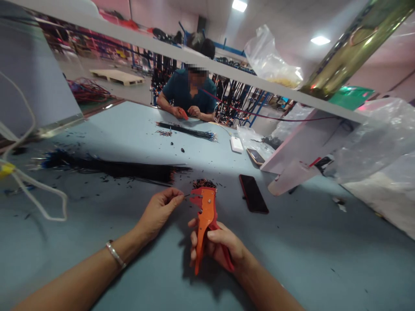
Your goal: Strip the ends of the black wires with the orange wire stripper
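My left hand point(161, 210) pinches a thin dark wire point(187, 195), whose end points at the jaws of an orange and red wire stripper point(206, 211). Around the stripper's handles wrap the fingers of my right hand point(220, 246). Whether the wire touches the jaws is too small to tell. Just behind the tool's head lies a small pile of dark and copper-coloured scraps point(204, 184). A long bundle of black wires point(129, 169) stretches across the table to the left, its cut ends close to my left hand.
Across the blue-grey table point(136, 276) a person point(184, 93) holds a red tool near a second wire bundle point(188, 131). Phones point(253, 194) point(256, 157), a white box point(236, 144) and a white tube point(292, 177) lie right. A white cable point(39, 205) loops at left.
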`<state>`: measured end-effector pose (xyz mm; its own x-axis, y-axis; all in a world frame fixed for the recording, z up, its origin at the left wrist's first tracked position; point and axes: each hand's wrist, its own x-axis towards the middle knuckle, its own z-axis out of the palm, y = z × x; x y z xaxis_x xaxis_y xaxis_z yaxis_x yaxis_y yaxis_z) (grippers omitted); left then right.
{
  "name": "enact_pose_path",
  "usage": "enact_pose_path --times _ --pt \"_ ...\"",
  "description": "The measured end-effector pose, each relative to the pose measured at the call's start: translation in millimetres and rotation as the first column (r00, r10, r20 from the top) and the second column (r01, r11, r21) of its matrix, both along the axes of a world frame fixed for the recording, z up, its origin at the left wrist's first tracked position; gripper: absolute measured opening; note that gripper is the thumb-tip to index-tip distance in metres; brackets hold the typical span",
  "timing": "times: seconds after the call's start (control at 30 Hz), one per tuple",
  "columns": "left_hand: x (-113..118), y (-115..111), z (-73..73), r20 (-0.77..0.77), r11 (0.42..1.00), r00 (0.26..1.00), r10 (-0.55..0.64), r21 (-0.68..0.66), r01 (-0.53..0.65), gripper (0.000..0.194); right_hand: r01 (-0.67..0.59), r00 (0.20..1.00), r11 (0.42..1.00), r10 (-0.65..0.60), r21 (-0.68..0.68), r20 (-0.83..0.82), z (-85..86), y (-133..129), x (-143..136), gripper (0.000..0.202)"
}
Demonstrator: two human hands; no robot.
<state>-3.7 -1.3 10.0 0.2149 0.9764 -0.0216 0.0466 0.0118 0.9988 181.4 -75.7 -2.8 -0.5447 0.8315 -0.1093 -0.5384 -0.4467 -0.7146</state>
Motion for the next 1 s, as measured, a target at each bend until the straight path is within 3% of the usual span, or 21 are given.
enact_pose_path --times 0.53,0.83,1.0 --pt "-3.9 0.8 -1.7 -0.062 0.983 0.987 -0.147 0.098 0.153 0.019 -0.022 0.997 0.998 0.017 0.06 0.081 -0.6 2.2 1.1 0.044" --pt "-5.0 0.5 1.6 -0.055 0.977 0.98 -0.192 0.082 0.197 0.021 -0.053 0.986 0.997 0.043 0.058 0.161 1.5 4.0 4.6 0.046" --pt "-7.4 1.8 2.5 -0.051 0.968 0.977 -0.205 0.137 0.211 0.022 -0.04 0.979 0.997 0.026 0.067 0.203 2.6 3.0 4.9 0.043"
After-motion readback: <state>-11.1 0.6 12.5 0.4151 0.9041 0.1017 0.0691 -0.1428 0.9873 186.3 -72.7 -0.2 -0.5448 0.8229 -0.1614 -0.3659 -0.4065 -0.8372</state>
